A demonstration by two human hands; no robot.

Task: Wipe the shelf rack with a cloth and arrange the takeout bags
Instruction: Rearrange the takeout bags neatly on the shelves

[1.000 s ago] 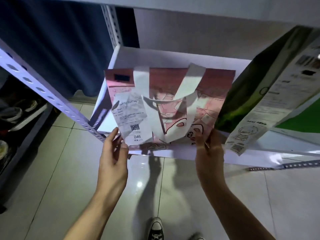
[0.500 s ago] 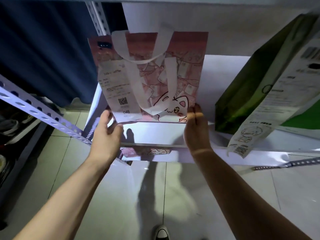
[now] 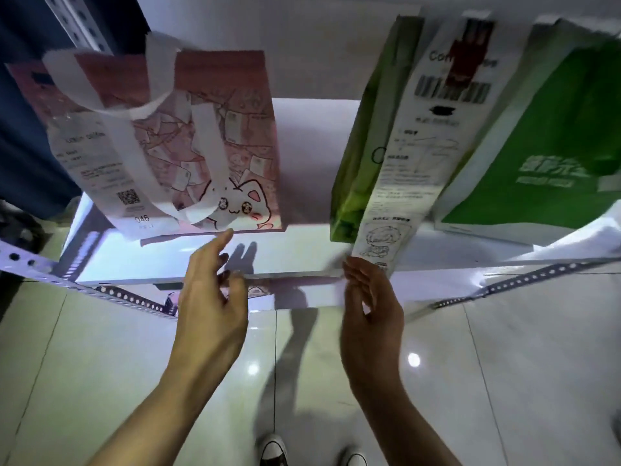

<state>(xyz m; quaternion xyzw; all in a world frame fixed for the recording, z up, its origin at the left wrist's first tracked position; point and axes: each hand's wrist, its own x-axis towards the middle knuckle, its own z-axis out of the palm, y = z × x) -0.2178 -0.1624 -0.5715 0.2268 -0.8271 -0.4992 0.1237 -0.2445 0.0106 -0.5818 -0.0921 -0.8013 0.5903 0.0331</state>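
The pink cat-print takeout bag (image 3: 201, 146) stands upright near the shelf (image 3: 302, 257) left edge. Left hand (image 3: 210, 297) and right hand (image 3: 369, 307) are released, grasping nothing. Square the bag parallel to the green takeout bag (image 3: 366, 136).

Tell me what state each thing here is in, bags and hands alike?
pink bag: upright on the shelf, handles drooping, receipt on its front.
green bag: standing, long receipt hanging down.
left hand: open, one fingertip at the pink bag's bottom edge.
right hand: open, holding nothing.
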